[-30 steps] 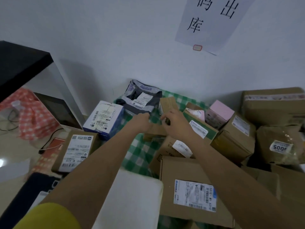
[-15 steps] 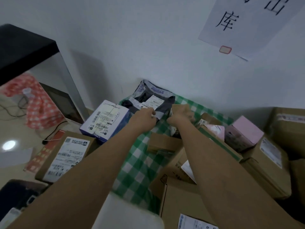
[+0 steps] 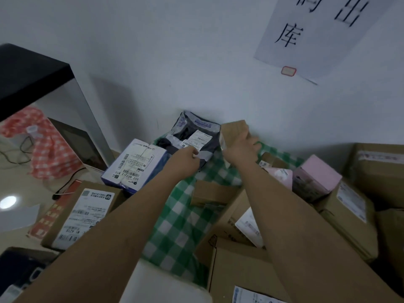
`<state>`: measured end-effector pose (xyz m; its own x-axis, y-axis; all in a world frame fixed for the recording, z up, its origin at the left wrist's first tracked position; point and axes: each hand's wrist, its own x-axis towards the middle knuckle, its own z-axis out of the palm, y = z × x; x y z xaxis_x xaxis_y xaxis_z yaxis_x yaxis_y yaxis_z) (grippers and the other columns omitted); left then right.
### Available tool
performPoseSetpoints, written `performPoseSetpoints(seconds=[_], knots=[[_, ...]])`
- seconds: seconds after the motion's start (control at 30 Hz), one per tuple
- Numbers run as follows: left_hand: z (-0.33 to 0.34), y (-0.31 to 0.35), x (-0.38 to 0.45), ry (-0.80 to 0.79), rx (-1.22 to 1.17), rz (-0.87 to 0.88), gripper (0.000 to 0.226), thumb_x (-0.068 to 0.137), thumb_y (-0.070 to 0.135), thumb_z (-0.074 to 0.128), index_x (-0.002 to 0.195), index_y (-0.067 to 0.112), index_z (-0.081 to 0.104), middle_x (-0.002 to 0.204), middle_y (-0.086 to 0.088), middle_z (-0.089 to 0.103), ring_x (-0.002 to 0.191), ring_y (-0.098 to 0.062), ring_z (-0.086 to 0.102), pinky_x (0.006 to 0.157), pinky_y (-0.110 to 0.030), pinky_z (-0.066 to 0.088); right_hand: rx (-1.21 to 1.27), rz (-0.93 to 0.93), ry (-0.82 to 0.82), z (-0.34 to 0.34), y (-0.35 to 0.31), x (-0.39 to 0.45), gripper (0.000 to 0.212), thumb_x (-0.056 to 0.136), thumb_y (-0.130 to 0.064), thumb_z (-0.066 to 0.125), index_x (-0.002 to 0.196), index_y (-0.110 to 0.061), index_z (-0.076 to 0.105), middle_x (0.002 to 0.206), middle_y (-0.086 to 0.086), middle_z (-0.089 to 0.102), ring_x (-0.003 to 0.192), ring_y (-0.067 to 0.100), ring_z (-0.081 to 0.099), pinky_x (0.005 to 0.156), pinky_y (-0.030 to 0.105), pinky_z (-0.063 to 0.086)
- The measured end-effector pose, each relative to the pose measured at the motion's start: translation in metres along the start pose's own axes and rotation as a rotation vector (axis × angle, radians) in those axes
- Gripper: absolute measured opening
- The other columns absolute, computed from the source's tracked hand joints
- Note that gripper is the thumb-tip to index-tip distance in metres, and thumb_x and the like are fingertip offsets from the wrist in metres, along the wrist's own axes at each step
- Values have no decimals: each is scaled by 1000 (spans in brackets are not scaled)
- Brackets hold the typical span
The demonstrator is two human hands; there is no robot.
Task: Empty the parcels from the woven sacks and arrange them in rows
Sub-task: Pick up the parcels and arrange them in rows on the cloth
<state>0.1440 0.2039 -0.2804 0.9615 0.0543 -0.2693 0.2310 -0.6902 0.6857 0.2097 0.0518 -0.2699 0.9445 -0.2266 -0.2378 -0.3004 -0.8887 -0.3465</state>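
A green-and-white checked woven sack [image 3: 175, 224] lies flat on the floor against the wall. My right hand [image 3: 240, 149] grips a small brown cardboard box [image 3: 232, 132], upright by the wall next to a grey plastic mailer bag [image 3: 196, 136]. My left hand [image 3: 185, 158] pinches the mailer's near edge. A white-and-blue box [image 3: 133, 165] and a labelled brown box [image 3: 80, 213] lie to the left of the sack. Several brown cartons [image 3: 244, 263] and a pink box [image 3: 314, 178] crowd the right side.
A black-topped white table [image 3: 28, 71] stands at the left, with a red checked bag [image 3: 48, 145] and cables under it. A paper sign [image 3: 323, 33] hangs on the wall. A white parcel [image 3: 166, 287] lies at the bottom centre.
My right hand has carried the small brown box away from the pile, further toward the wall beside the grey mailer. My left hand stayed at the mailer's edge.
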Motion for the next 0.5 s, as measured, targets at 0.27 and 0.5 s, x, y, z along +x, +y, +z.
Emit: performPoseSetpoints(seconds=[0.27,0.5], knots=[[-10,58,-2,35,-366,-66,43,101,43,35,130,12,46,123,-7,55,93,-20,57,79,-31,46,852,76,-184,-55,-5,-11,94,71,-32,77,139,-33,12,136,9,42,112,31,54,82,43,55],[-13,93,4,-203,-870,-241,44,93,60,42,124,30,50,118,-3,60,106,-27,60,91,-44,51,1086,157,-421,-88,8,-16,66,81,-32,73,134,-14,39,120,10,60,90,24,63,47,30,49]])
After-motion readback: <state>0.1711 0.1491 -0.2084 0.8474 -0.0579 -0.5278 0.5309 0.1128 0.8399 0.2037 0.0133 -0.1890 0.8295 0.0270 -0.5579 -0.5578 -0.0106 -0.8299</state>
